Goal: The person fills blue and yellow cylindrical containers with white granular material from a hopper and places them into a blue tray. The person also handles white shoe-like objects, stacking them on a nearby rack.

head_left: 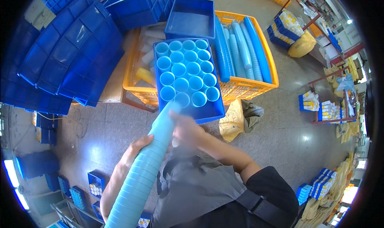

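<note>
A: Where's the stack of light blue cups [138,178]?
B: Slanting up from the lower edge, its far end at the near edge of the blue tray [214,113]. The left hand [139,145] is wrapped around it.
A: And the right hand [187,130]?
B: Beside that far end, but blurred; I can't tell whether it grips.
A: What's in the tray?
B: Rows of light blue cups [195,83], mouths up. It lies by two orange crates, the right crate [256,83] filled with long blue stacks [242,48]. What bears the tray is hidden.
A: And the room?
B: Grey floor [276,132], shiny in spots, with a tan sack [232,122] near the tray. Big blue bins [72,48] crowd the left; red-framed racks [335,121] stand well off right.
</note>
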A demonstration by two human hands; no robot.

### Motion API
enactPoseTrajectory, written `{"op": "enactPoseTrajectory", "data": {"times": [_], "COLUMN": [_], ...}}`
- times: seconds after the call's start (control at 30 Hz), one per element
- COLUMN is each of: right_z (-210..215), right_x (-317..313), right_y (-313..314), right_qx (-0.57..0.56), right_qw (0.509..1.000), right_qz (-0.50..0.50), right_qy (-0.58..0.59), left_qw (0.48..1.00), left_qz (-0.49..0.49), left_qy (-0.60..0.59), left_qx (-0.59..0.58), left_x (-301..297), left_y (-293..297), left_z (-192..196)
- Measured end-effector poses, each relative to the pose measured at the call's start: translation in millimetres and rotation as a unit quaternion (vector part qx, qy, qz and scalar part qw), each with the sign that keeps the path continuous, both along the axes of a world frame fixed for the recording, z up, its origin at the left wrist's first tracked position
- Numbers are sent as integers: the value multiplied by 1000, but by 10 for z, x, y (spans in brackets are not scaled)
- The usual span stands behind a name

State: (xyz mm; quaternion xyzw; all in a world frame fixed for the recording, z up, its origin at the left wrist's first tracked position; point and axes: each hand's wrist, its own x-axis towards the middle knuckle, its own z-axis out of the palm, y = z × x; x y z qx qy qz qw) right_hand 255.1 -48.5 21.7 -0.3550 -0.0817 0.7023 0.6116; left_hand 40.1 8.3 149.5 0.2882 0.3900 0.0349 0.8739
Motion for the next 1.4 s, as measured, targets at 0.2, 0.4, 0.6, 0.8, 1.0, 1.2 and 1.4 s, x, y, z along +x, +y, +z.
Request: {"op": "enactPoseTrajectory", "data": {"times": [0.2,0.4,0.6,0.8,1.0,1.2,1.4], "right_z": [-20,-165,89,-45,173,306,-27], "right_x": [485,377,321,1004,910,784,952], "right_y": [104,9,-564,-745,-785,-744,-593], "right_qx": [-47,-84,347,119,225,236,89], "right_qw": [984,990,404,621,513,477,710], "right_qz": [100,102,5,-108,-32,-20,-69], "right_qy": [139,41,-846,-767,-828,-846,-695], "left_qw": [999,985,998,998,978,974,973], "left_qz": [24,99,-30,-65,-105,-186,-162], "left_qy": [45,108,29,20,99,44,80], "left_qx": [10,94,38,-9,149,122,146], "left_x": [-19,90,326,377,371,256,17], "left_y": [-36,-107,-256,-258,-170,-123,-137], "left_z": [148,176,162,57,-95,-127,-94]}}
